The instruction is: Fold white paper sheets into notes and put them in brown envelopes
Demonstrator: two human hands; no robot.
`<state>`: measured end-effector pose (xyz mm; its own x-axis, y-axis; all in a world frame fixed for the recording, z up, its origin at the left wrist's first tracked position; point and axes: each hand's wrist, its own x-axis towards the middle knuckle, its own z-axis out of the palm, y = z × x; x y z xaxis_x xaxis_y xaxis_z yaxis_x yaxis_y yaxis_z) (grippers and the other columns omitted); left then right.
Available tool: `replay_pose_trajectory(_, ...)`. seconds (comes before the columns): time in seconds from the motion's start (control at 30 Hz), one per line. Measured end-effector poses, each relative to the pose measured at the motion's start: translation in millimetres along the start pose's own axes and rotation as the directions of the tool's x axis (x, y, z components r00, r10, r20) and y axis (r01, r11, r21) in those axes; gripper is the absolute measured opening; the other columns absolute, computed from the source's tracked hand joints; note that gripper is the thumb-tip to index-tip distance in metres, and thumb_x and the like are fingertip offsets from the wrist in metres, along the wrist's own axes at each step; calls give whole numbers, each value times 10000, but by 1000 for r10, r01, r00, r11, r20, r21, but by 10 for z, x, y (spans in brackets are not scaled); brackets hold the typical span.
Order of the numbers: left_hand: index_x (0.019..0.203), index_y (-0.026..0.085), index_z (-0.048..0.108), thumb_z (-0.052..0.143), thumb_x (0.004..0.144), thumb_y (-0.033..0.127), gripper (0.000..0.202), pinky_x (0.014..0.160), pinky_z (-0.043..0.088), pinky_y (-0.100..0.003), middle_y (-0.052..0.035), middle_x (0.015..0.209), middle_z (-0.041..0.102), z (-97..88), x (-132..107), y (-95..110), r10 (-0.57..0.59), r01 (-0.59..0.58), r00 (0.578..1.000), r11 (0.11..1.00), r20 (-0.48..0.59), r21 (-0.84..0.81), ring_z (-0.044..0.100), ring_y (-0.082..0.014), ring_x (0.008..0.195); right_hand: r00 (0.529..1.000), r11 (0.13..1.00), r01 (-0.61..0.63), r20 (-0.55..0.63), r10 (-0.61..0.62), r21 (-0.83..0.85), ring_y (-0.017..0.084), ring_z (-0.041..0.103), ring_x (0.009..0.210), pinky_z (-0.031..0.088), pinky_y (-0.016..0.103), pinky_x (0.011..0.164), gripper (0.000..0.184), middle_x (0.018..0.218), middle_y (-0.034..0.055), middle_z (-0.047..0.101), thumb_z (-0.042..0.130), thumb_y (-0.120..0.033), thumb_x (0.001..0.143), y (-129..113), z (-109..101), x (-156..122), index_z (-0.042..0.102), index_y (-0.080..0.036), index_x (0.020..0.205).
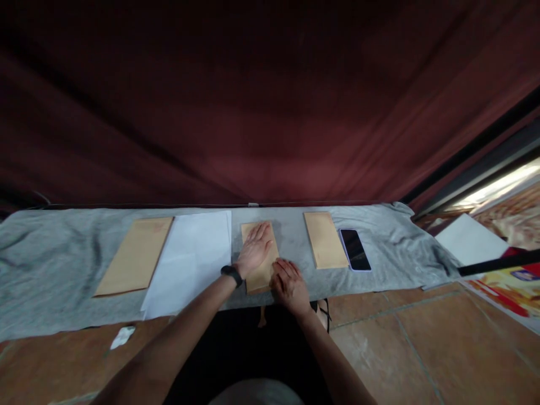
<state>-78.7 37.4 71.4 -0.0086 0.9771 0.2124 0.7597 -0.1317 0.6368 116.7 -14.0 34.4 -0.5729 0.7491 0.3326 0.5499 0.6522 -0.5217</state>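
A small tan paper envelope [260, 277] lies upright in front of me on a grey cloth. My left hand [255, 247], with a dark band at its wrist, lies flat across the envelope's upper and middle part, fingers stretched toward the far right corner. At the envelope's lower right edge rests my right hand [291, 286], its fingers loosely extended and palm down. Part of that edge is hidden under it. Right of the hands is a similar tan envelope [324, 241]. To the left are white paper sheets [192, 259] and a larger tan envelope stack [135, 256].
The grey cloth [50, 253] covers a narrow bench against a dark red curtain [270, 124]. A phone [355, 250] lies beside the right envelope. A crumpled white tissue [122, 337] is on the tiled floor [396, 349]. At far right stands a dark metal frame [481, 163].
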Motion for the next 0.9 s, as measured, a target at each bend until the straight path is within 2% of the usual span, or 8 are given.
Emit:
replay_pose_trajectory(0.13, 1477, 132, 443, 438, 943, 361, 581, 1237, 142, -463, -148, 1571, 411, 190, 321, -310, -25, 21, 999, 992, 35, 121, 285, -297, 1496, 999, 1000, 11, -41, -11, 15, 234, 548, 1298, 383, 478, 1157, 454, 1367, 110, 625, 481, -177, 941, -6, -2, 8, 563, -200, 1387)
replay_pose_trajectory(0.23, 1487, 176, 441, 456, 939, 420, 601, 1245, 122, -446, -118, 1577, 409, 275, 363, -449, 3, -12, 998, 988, 55, 152, 281, -278, 1501, 998, 1000, 17, -61, -16, 15, 235, 560, 1285, 396, 470, 1152, 467, 1352, 104, 635, 494, -160, 922, -15, 1, 15, 570, -203, 1381)
replay_pose_trajectory(0.33, 1495, 174, 432, 462, 939, 444, 618, 1250, 106, -433, -116, 1591, 382, 294, 319, -500, 40, -50, 996, 988, 74, 144, 278, -268, 1503, 998, 1000, 6, -64, -5, 13, 241, 565, 1280, 398, 475, 1150, 458, 1346, 103, 638, 499, -157, 919, -26, 2, 22, 580, -209, 1367)
replay_pose_trajectory(0.63, 1477, 155, 454, 451, 956, 399, 575, 1251, 107, -430, -130, 1588, 379, 242, 84, -377, 116, -128, 985, 988, 124, 91, 304, -253, 1494, 999, 999, -7, -52, 9, 34, 247, 577, 1244, 403, 497, 1135, 403, 1307, 98, 650, 476, -173, 946, -29, 1, 25, 585, -224, 1331)
replay_pose_trajectory(0.9, 1499, 167, 426, 429, 978, 384, 564, 1256, 115, -421, -112, 1598, 362, 299, -303, -159, 153, -162, 976, 986, 154, 49, 293, -227, 1499, 997, 997, -32, -74, 37, 66, 238, 585, 1183, 440, 459, 1082, 326, 1228, 98, 666, 479, -168, 943, 26, 21, -12, 612, -212, 1237)
